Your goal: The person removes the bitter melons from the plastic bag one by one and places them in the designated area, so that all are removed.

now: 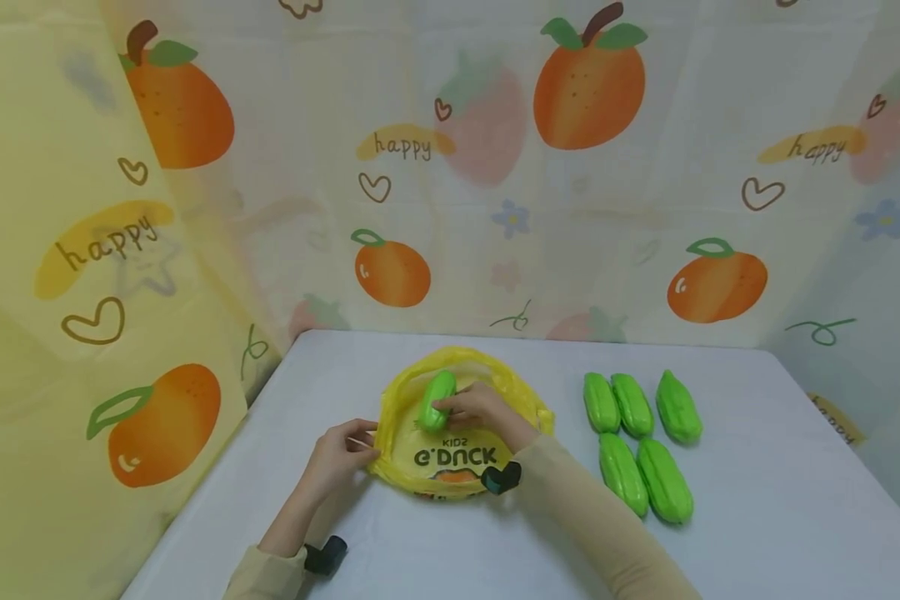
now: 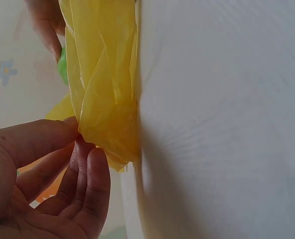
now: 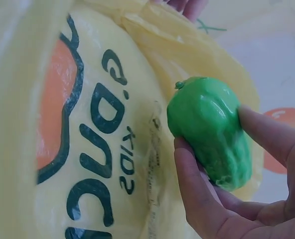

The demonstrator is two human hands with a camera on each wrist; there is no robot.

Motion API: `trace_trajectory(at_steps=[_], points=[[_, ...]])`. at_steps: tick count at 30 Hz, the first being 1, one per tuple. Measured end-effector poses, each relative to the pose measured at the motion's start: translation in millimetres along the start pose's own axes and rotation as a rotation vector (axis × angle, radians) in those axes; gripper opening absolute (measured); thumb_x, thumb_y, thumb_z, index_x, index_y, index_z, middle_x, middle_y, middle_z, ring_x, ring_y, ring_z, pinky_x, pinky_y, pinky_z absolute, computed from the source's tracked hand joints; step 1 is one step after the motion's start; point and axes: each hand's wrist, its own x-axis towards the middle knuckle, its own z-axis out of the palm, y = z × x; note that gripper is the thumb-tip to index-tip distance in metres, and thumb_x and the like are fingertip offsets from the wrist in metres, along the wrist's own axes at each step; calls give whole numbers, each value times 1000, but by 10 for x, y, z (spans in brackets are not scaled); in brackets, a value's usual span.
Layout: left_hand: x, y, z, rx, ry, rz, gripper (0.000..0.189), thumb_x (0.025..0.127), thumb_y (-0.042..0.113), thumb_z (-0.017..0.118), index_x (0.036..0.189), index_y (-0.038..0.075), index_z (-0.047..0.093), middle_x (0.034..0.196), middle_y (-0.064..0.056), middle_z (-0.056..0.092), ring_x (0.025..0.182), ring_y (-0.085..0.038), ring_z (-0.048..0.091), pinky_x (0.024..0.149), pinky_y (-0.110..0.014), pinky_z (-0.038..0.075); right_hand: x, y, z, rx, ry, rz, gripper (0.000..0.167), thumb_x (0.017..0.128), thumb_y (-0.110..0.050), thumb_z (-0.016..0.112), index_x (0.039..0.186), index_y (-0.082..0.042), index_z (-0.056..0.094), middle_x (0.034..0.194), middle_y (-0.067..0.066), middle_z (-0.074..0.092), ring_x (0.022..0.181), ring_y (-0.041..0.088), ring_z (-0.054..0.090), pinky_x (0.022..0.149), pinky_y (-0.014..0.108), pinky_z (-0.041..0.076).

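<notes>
A glossy green toy vegetable (image 3: 210, 132), long and lumpy with a small stem nub, is pinched between the thumb and fingers of my right hand (image 1: 483, 408). It is held within the opening of a yellow plastic bag (image 1: 456, 354), over the printed inner side. The bag stands on the table with its mouth spread wide and its edge folded outward. At the bag's left side, my left hand (image 1: 341, 454) pinches the rim between thumb and fingertips, as the left wrist view shows close up (image 2: 48, 174).
On the right of the white table (image 1: 757, 467) lie several similar green toy vegetables (image 1: 667, 479), grouped close together. A fruit-patterned cloth (image 1: 495, 208) hangs behind the table and along its sides. Each wrist carries a small black camera (image 1: 326, 556).
</notes>
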Motion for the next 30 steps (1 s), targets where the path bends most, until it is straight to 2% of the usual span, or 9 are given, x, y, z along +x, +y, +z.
trace_trajectory(at_steps=[6,11,19,30], points=[[4,-8,6,4,2,0,36,77,7,74,112,11,67,91,-3,65,80,-13,62,67,-27,51,-132,-45,-63,20,-66,-18,66,80,-19,76,128,15,46,114,23,62,97,30,68,88,38,53],[14,-7,9,-3,5,4,36,77,7,74,112,12,68,90,-3,65,79,-14,63,66,-26,51,-238,-83,-124,4,-73,-26,79,81,-20,75,137,17,33,121,26,57,100,31,67,89,39,52],[9,5,8,-3,-1,14,35,77,6,74,112,12,68,91,-3,65,81,-14,63,67,-26,51,-371,-101,-230,-41,-99,-70,70,80,-23,76,132,12,45,115,20,63,93,27,69,83,36,54],[14,12,14,-15,-7,3,36,78,7,74,112,11,67,91,-3,65,80,-14,62,66,-25,51,-590,-134,-391,-85,-131,-124,74,78,-27,77,136,7,44,108,16,68,92,25,70,88,41,52]])
